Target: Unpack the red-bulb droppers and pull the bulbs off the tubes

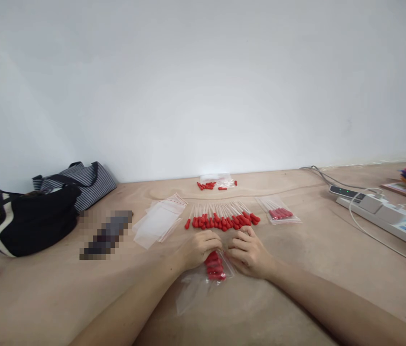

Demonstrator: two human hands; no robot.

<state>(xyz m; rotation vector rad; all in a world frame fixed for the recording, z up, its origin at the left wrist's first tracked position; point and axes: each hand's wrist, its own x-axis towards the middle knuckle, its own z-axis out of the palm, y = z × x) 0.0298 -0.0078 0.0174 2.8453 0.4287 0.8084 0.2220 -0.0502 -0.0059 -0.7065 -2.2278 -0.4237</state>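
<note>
A clear zip bag (228, 270) with several red rubber bulbs (215, 268) inside lies in front of me on the wooden table. My left hand (203, 247) has its fingers closed on the bag's upper left edge. At the upper right edge, my right hand (248, 253) is curled with its fingertips pinched on the bag; the exact grip is partly hidden. Just beyond both hands, glass droppers with red bulbs (224, 222) lie in a row, bulbs toward me. Another clear plastic bag (188, 290) lies partly under the left forearm.
Flat clear zip bags (161, 218) lie to the left, a filled zip bag (280, 212) to the right. Loose red bulbs (206, 186) sit near the wall. A power strip (386, 216) with cables is right; a black bag (44, 221) and striped bag (96, 185) are left.
</note>
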